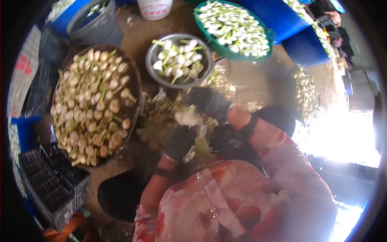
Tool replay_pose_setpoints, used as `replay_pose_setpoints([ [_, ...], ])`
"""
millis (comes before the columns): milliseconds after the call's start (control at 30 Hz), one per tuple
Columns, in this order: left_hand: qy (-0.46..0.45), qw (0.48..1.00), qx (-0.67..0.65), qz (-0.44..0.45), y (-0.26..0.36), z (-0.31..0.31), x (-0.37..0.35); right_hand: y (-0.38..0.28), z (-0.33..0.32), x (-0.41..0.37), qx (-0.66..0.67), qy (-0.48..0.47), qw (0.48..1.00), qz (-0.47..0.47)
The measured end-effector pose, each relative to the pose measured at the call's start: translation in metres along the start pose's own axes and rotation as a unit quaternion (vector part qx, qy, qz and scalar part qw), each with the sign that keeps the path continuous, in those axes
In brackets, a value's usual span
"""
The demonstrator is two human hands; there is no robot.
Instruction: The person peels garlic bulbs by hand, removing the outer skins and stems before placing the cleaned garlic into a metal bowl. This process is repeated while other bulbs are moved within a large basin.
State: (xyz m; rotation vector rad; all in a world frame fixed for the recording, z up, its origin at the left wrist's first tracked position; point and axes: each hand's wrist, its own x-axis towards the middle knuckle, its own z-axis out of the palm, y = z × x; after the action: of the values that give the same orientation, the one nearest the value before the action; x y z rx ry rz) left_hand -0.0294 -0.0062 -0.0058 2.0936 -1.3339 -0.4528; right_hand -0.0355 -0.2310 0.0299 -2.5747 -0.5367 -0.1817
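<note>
Both my hands wear dark gloves and meet around a pale bulb (188, 116) in front of my body. My left hand (179, 142) is closed on the bulb from below, with loose green-white leaf (202, 144) hanging beside it. My right hand (207, 103) is just above and to the right, fingers bent and blurred near the bulb; what they hold is hidden. Beyond my hands, a metal bowl (151, 74) holds white peeled bulbs with short green stems. To the left a wide round basket (139, 86) is full of brownish unpeeled bulbs.
Peelings (155, 127) lie under my hands. A green basket (231, 55) of white bulbs stands beyond, beside blue tubs (308, 46). A grey bucket (94, 26) and white bucket (155, 9) are at the back. A black crate (54, 185) sits lower left.
</note>
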Motion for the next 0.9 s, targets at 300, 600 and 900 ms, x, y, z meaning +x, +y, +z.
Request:
replay_pose_setpoints([
  [300, 0.075, 0.946, -0.153, -0.275, 0.001, 0.006, -0.011, 0.099, -0.086, 0.081, -0.042, 0.402, 0.807, 0.430],
  [600, 0.439, 0.610, -0.581, -0.313, -0.018, -0.078, -0.011, -0.024, 0.143, 0.235, -0.298, -0.182, 0.930, 0.116],
  [900, 0.435, 0.551, -0.660, -0.268, -0.028, -0.074, -0.025, -0.030, 0.113, 0.210, -0.136, -0.223, 0.961, 0.085],
])
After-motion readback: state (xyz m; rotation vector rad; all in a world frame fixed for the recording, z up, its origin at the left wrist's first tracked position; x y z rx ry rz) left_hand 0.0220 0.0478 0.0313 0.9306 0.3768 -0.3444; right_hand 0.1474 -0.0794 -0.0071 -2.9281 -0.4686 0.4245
